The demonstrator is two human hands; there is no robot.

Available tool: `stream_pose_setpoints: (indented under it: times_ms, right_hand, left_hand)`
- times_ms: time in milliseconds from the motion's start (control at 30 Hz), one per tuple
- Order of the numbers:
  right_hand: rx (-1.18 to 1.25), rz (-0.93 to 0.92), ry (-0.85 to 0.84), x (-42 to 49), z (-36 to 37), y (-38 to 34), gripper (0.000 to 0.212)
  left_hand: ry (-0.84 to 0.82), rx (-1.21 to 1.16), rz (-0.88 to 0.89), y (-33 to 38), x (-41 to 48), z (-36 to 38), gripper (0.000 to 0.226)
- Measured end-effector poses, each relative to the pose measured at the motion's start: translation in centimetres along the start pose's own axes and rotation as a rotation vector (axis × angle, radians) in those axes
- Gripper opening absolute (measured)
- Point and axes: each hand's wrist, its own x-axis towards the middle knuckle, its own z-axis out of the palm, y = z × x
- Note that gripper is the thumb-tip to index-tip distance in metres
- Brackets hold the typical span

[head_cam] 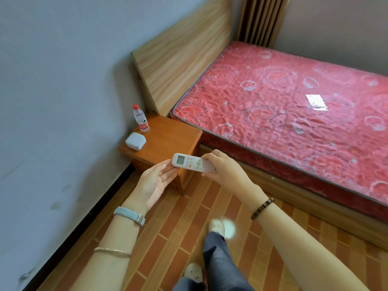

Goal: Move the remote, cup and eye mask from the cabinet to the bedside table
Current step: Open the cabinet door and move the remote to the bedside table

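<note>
white plastic remote (190,162), flat oblong with grey screen and coloured buttons, held in the air in front of the bedside table (168,135), not on it. right hand (224,171) grips its plain end, fingers curled round it and hiding that end. left hand (155,183) palm up, fingers straight, tips at the screen end; contact hard to tell. table is glossy orange-brown wood, boxy. on it a clear plastic bottle (141,118) with red cap, upright, and a white rounded-square box (135,141). red quilted mattress (294,114) with rose pattern, cut off at right. brick-pattern floor (189,217). one slipper (222,226) blurred.
</note>
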Motion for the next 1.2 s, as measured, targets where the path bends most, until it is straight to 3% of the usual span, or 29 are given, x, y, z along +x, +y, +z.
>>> stream_pose_setpoints:
  times_ms: [433, 700, 1200]
  right_hand:
    - [-0.026, -0.129, -0.071, 15.8, -3.7, 8.9, 0.051]
    - [0.0, -0.163, -0.135, 24.1, -2.5, 11.3, 0.047]
    - [0.059, 0.018, -0.199, 42.2, 5.2, 14.1, 0.046]
  left_hand:
    - [0.1, -0.052, -0.002, 4.2, 14.8, 4.1, 0.034]
    - [0.185, -0.017, -0.021, 5.6, 22.0, 2.8, 0.034]
    - [0.275, -0.071, -0.117, 9.6, 40.5, -3.9, 0.033]
